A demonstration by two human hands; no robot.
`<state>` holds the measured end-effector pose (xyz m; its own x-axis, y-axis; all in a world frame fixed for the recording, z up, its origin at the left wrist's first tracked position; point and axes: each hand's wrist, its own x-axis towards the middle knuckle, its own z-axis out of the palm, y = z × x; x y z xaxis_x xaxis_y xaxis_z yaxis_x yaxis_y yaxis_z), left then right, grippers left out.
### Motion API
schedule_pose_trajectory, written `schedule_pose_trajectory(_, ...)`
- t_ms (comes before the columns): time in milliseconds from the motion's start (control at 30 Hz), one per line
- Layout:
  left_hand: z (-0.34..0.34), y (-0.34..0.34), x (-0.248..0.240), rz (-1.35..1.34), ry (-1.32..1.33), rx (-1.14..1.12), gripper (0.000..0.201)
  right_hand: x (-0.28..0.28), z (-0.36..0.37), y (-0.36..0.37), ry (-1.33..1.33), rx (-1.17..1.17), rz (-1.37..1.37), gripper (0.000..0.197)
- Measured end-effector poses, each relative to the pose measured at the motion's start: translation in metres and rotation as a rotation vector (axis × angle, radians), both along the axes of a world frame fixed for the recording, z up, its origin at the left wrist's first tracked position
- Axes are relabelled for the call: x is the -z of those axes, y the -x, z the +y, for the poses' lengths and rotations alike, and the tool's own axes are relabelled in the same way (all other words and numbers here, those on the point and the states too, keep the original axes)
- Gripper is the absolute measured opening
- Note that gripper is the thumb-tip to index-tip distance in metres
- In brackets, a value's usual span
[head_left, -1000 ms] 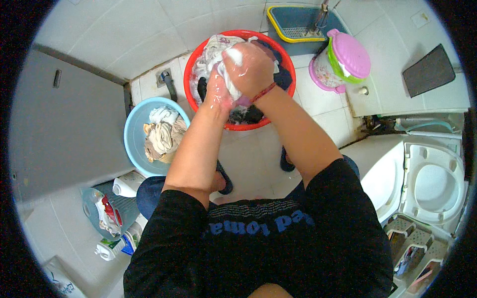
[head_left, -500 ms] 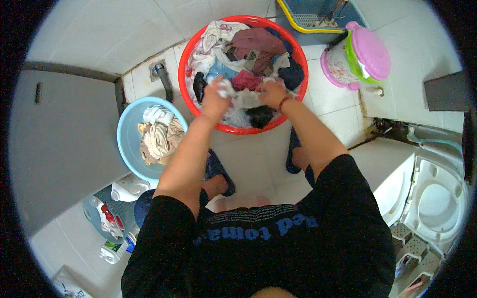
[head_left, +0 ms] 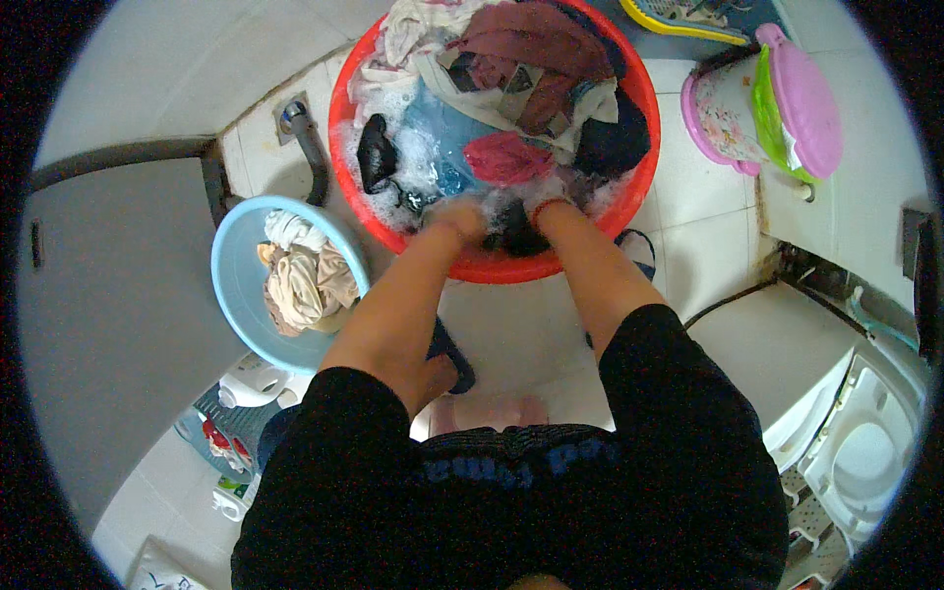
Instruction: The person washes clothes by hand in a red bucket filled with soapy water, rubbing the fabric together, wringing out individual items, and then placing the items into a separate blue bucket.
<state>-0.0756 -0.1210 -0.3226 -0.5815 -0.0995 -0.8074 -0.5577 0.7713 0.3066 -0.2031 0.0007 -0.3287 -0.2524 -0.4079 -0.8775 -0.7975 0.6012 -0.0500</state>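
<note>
A red basin of sudsy water holds soaking laundry. My left hand is dipped into the water near the basin's front edge. Close beside it, my right hand, with a red cord at the wrist, is sunk in the suds. The fingers of both are hidden, and I cannot tell what they grip. Between the hands lies a black cloth. Just beyond them float a crimson cloth and a light blue cloth. A maroon garment and a white garment are heaped at the far side.
At the left stands a light blue basin with beige and white clothes, near a grey drain hose. A pink-lidded bin is at the far right, a white toilet seat at the near right. White bottles stand at lower left.
Both hands have moved down into the water and closer together. The whitish cloth held between them earlier is out of sight. My view has tipped, and the basin appears larger and higher.
</note>
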Motion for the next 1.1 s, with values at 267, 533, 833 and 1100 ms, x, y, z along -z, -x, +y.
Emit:
schedule_pose_trajectory(267,-0.022,-0.011,-0.209,0.546,-1.226,-1.493,0.028,-0.092,0.023,-0.016,0.937,0.341,-0.300,0.054)
schedule_pose_trajectory(533,-0.044,-0.041,-0.208,0.768,-1.241,-1.776,0.035,-0.259,0.018,-0.017,1.172,0.887,-0.695,0.057)
schedule_pose_trajectory(833,0.019,-0.021,-0.204,0.761,-1.777,-1.252,0.081,-0.363,0.023,-0.066,1.377,1.224,-1.353,0.043)
schedule_pose_trajectory(1100,0.017,-0.021,-0.216,0.837,-2.102,-1.140,0.075,-0.298,0.023,-0.124,1.466,0.064,0.421,0.038)
